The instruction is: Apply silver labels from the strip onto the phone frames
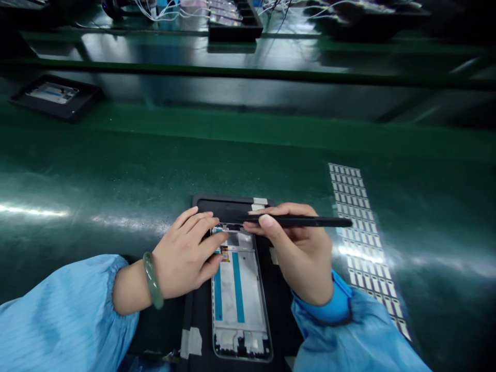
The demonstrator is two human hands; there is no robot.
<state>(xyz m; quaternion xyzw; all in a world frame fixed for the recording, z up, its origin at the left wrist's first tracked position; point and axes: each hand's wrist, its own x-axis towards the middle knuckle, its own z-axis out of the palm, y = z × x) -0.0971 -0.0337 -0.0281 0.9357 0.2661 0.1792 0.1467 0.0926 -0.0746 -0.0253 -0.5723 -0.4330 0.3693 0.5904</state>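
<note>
A phone frame [250,289] with two blue strips lies in a black tray [189,310] at the bottom middle. My left hand [189,253], fingers spread, rests on the frame's upper left edge beside a small orange flex part [225,253]. A green bangle [152,280] circles that wrist. In my right hand [296,243] is a thin black pen-like tool [310,221], pinched between thumb and fingers. It lies nearly level, its tip pointing left over the top end of the frame. A blue band [329,307] wraps my right wrist.
On the green table, a sheet of small pale labels [364,232] runs down the right side. Far left stands another black tray [85,98] with a phone frame [53,92]. A raised shelf [174,51] at the back holds a black box [236,33] and white cables [155,10].
</note>
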